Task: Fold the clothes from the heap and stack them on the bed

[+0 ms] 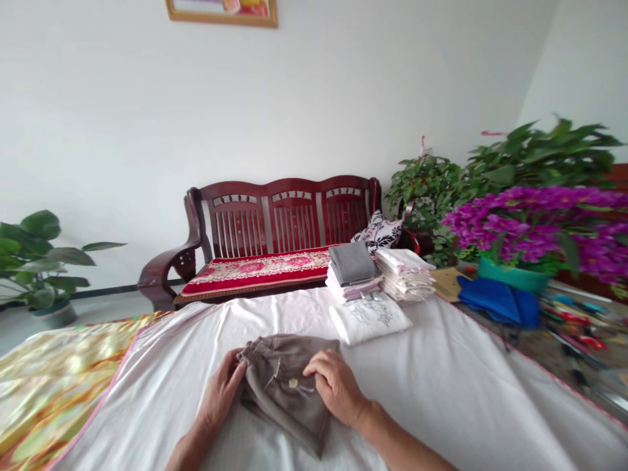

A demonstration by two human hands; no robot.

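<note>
Grey-brown pants [284, 373] with a gathered waistband, a drawstring and a small flower emblem lie partly folded on the white sheet [422, 405] in front of me. At the waistband's left end, my left hand [226, 386] is closed on the cloth's edge. On the other side, my right hand [338, 386] lies on the pants with its fingers bent and close together against the fabric. The lower part of the pants is bunched and points toward me. A folded white garment [370, 318] with a grey pattern lies beyond my right hand.
Behind it stand a stack topped by a folded grey cloth [352, 263] and a pile of folded whitish clothes [405, 275]. A wooden bench [275, 222] is at the back. To the right are a blue cloth [495, 301], purple flowers [540, 222] and assorted clutter [583, 327].
</note>
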